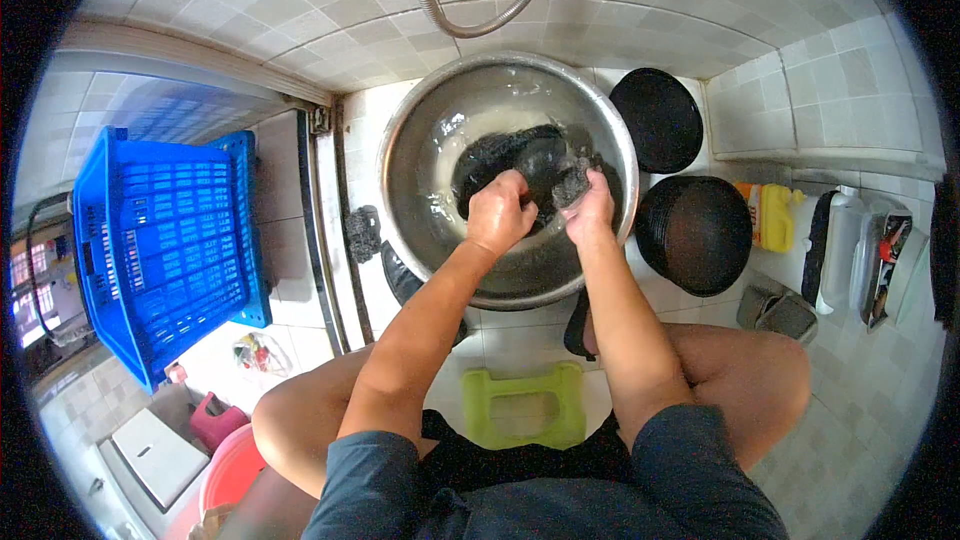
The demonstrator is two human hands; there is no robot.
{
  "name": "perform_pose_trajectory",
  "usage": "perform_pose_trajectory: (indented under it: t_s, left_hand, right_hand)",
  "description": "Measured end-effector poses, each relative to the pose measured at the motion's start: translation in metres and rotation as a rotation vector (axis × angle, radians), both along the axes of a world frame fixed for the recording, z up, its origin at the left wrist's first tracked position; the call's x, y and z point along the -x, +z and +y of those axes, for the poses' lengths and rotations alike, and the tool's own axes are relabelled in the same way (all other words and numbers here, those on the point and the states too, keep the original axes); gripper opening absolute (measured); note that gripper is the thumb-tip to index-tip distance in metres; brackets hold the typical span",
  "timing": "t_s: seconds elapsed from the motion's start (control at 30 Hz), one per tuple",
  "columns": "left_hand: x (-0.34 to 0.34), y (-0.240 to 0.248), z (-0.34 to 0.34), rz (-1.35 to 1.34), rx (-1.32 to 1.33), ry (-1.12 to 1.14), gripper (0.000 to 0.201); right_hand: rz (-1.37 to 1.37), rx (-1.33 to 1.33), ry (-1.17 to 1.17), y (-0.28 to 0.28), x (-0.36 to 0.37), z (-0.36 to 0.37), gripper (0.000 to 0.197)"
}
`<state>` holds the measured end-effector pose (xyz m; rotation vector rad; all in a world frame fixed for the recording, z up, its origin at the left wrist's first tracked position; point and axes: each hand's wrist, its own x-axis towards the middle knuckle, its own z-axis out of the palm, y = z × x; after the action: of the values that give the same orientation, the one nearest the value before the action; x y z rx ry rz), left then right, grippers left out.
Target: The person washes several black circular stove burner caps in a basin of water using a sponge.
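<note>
A wide steel basin (400, 140) with cloudy water in it stands in front of me. Inside it lies a dark, wet, round piece (500, 155), much like the black plates beside the basin. My left hand (503, 210) is closed at the near edge of this dark piece and seems to grip it; the fingertips are hidden. In my right hand (592, 205) is a grey, fuzzy scouring pad (571, 183), held between thumb and fingers over the right side of the basin.
Right of the basin are a black round plate (657, 120) and a stack of black plates (692, 235). Farther right stand a yellow bottle (775, 217) and a white bottle (842, 250). A blue crate (170, 240) is at left, a green stool (525, 430) below me, a metal hose (475, 30) above.
</note>
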<state>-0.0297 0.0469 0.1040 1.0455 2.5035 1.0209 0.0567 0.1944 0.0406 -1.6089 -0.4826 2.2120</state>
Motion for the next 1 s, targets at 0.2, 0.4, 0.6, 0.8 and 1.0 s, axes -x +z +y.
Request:
perform_pose_trajectory:
  t_s: [0.2,0.4,0.6,0.8,1.0]
  left_hand:
    - [0.02,0.003,-0.008,-0.484,-0.421,0.498,0.039]
    - [0.02,-0.034,-0.03,-1.001,-0.748,0.798,0.017]
    - [0.011,-0.093,-0.071,-1.088,-0.514,1.017,0.042]
    - [0.009,-0.132,-0.08,-1.428,-0.506,1.159,0.06]
    - [0.009,-0.12,-0.081,-1.522,-0.521,1.201,0.048]
  right_hand:
    - [-0.374,-0.347,0.254,-0.015,0.002,-0.002,0.048]
    - [-0.622,-0.824,0.593,-0.042,-0.007,-0.017,0.034]
    - [-0.286,-1.434,0.864,-0.009,-0.003,-0.063,0.035]
    - [-0.301,-1.604,1.372,-0.016,-0.017,-0.122,0.062]
    - [-0.496,-1.563,1.737,-0.013,0.038,-0.084,0.071]
